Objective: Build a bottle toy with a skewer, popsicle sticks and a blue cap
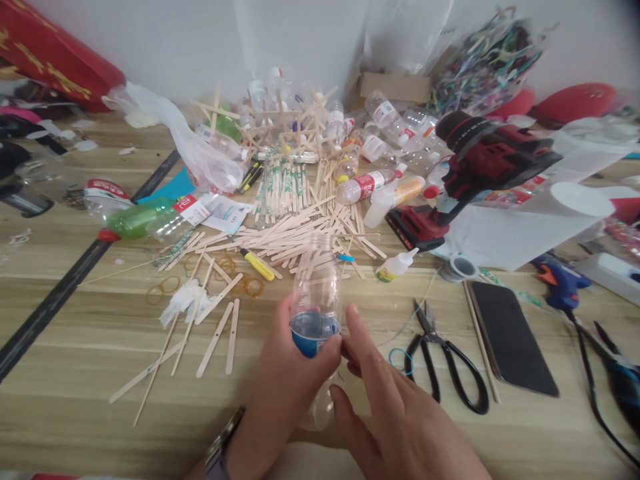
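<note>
A clear, capless plastic bottle (319, 283) with a blue label band stands upright at the front of the table. My left hand (290, 380) is wrapped around its middle, the thumb lying across the label. My right hand (385, 393) is at the bottle's right side, index finger and thumb apart, its other fingers partly hidden behind. Whether its fingertips touch the label, I cannot tell. To the right lie black-handled scissors (443, 357) and a small blue rubber band (400, 360).
Wooden craft sticks (285, 233) are heaped beyond the bottle, near a yellow utility knife (259, 264). At right are a glue bottle (397, 265), a red cordless drill (480, 167), a phone (513, 337) and a blue glue gun (565, 283). Plastic bottles (385, 117) fill the back.
</note>
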